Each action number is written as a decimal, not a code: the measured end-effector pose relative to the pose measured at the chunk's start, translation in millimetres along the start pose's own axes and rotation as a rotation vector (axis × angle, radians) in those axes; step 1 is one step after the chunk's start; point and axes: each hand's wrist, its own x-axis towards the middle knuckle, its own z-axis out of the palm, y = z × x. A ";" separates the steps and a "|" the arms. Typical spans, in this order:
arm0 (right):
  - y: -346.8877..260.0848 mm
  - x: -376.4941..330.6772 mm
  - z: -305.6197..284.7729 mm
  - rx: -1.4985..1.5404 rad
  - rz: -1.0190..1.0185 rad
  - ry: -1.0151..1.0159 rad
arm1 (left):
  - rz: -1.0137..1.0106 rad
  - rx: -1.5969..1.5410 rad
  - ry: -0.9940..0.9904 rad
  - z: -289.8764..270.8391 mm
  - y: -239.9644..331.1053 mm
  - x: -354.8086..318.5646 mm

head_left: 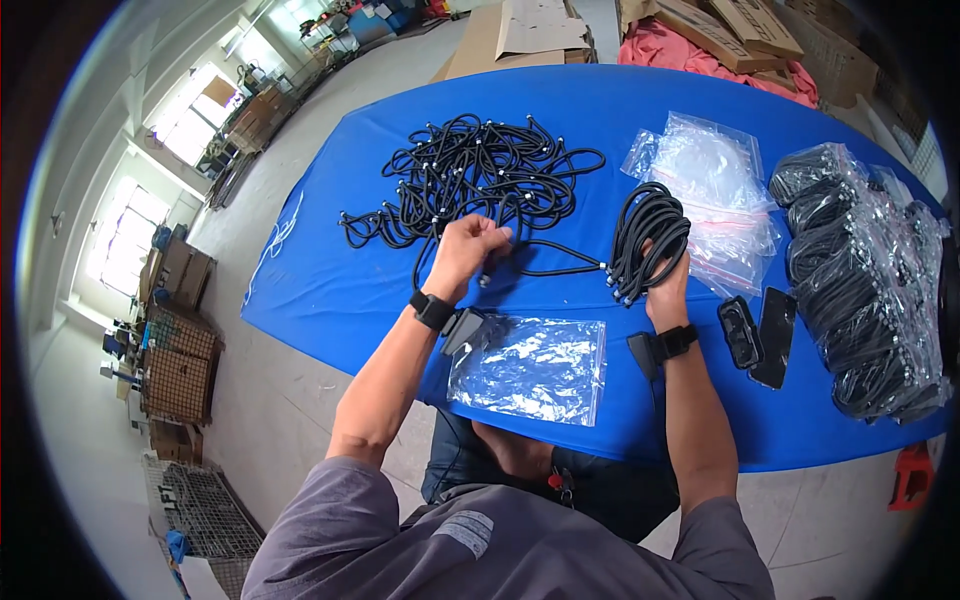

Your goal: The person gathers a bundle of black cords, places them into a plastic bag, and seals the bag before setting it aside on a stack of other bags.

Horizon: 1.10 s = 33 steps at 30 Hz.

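Note:
My right hand (pixel 669 280) is wrapped round a bundle of black cord loops (pixel 645 235) with small metallic end pieces. My left hand (pixel 465 255) has its thumb and fingers pinched on a black cord (pixel 514 228) at the near edge of a tangled heap of similar loops (pixel 480 165). One loop (pixel 560 272) stretches across the blue cloth between the heap and the bundle. In front of me lies a flat clear zip bag (pixel 530 372). Each wrist wears a black strap with a small dark device.
Stacked clear bags (pixel 700 165) lie behind my right hand. Further right are a dark case (pixel 739 332), a black phone (pixel 773 338) and a long row of bagged black cords (pixel 850 280). A blue cloth (pixel 340 300) covers the table; cardboard (pixel 525 35) stands beyond its far edge.

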 end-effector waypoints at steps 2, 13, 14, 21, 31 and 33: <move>2.4 -0.1 -1.5 -0.033 -0.055 -0.018 | -0.286 -0.730 -0.176 3.1 -1.2 -9.5; 10.9 3.0 -6.4 -0.011 -0.042 -0.002 | -0.297 -1.272 0.042 72.0 -18.7 -15.6; 9.7 3.0 -6.3 -0.019 -0.027 0.006 | -0.297 -1.275 0.036 72.6 -17.7 -13.5; 11.6 1.8 2.5 -0.019 -0.066 0.009 | -0.360 -1.218 -0.129 83.4 -40.2 -14.2; 19.1 8.0 -16.8 0.134 -0.038 -0.163 | 0.293 0.629 0.301 9.9 -26.0 31.5; 17.6 7.3 -11.6 0.137 -0.002 -0.098 | 0.263 0.826 0.259 -0.6 -52.7 48.0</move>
